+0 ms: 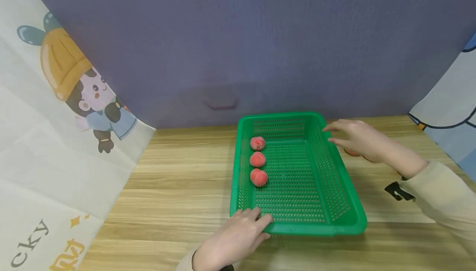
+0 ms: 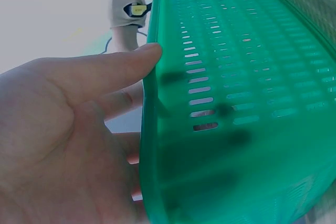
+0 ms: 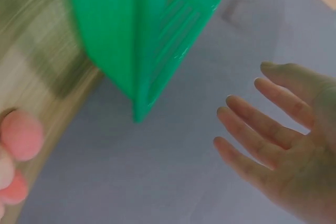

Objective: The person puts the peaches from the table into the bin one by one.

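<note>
A green plastic basket (image 1: 284, 229) with slotted walls stands on the table. Three reddish peaches (image 1: 258, 159) lie in a row along its left wall inside. My left hand (image 1: 238, 234) grips the near rim left of its middle, and the left wrist view shows the thumb (image 2: 121, 66) outside and the fingers over the edge. Beside the far right part of the rim is my right hand (image 1: 358, 139), its fingers spread and holding nothing. More peaches (image 3: 22, 135) rest on the table right of the basket, mostly hidden behind the right hand in the head view.
The wooden table (image 1: 178, 180) ends at a grey-blue upright panel (image 1: 238, 48) close behind the basket. A white sheet with cartoon prints (image 1: 93, 89) hangs on the left, and another printed sheet (image 1: 450, 93) is on the right.
</note>
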A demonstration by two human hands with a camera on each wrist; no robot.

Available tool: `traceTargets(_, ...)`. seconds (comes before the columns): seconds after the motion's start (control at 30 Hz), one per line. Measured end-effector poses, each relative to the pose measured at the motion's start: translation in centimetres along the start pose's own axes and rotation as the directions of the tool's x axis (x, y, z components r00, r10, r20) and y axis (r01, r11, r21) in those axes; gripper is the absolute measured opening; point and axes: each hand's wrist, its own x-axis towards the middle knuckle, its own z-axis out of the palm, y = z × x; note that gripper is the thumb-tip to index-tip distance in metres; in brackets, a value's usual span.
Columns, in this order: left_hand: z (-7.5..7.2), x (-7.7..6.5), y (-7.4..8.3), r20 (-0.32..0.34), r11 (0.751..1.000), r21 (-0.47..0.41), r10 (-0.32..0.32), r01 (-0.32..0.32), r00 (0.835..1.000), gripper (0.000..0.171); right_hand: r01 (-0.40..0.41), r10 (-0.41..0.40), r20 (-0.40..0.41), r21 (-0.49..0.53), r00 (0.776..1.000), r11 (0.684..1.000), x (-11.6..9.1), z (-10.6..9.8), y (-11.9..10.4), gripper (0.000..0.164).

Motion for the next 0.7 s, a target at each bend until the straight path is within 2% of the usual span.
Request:
traceTargets(0.13,0.0,0.0,0.1,0.005,1.0,0.0,-0.004,0.004,1.0,0.022,0.029,-0.032,-0.05,-0.046,0.998,0.999,-0.8,0.0,1.6,0.027)
traceTargets(0.27,-0.1,0.0,0.1,0.008,1.0,-0.002,-0.007,0.007,1.0,0.021,-0.007,0.005,-0.046,-0.043,0.999,0.999,-1.8,-0.1,3.0,0.028)
traceTargets(0.5,-0.2,0.0,0.1,0.018,1.0,-0.012,-0.011,0.011,1.0,0.021,-0.113,0.114,0.021,-0.027,0.993,0.993,-2.9,-0.3,5.1,0.027)
traceTargets(0.7,-0.2,0.0,0.1,0.015,1.0,-0.009,-0.006,0.006,1.0,0.021,-0.119,0.119,-0.006,-0.054,0.993,0.991,-3.9,-0.1,7.0,0.026)
